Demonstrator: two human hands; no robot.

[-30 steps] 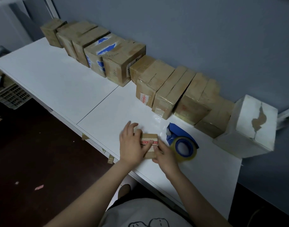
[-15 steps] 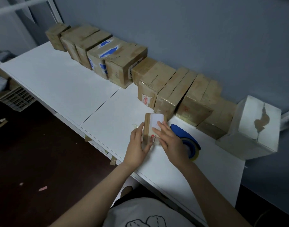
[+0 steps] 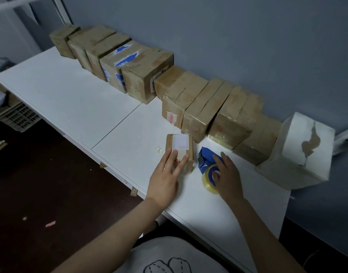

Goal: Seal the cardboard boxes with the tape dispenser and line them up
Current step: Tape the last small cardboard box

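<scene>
On the white desk (image 3: 70, 99) we see a row of cardboard boxes (image 3: 141, 75) running along the wall from the far left. Nearer us, a crumpled scrap of clear tape (image 3: 158, 149) lies just left of the small box (image 3: 181, 142), which sits flat toward the desk's front edge. Our left hand (image 3: 165, 178) rests on it, grip open, fingers straight across its top. Just right lies the blue tape dispenser (image 3: 205, 157). Our right hand (image 3: 228, 180) covers it, thumb at the roll; whether that grip has closed we cannot tell. Farthest right stands a white box (image 3: 299, 154).
</scene>
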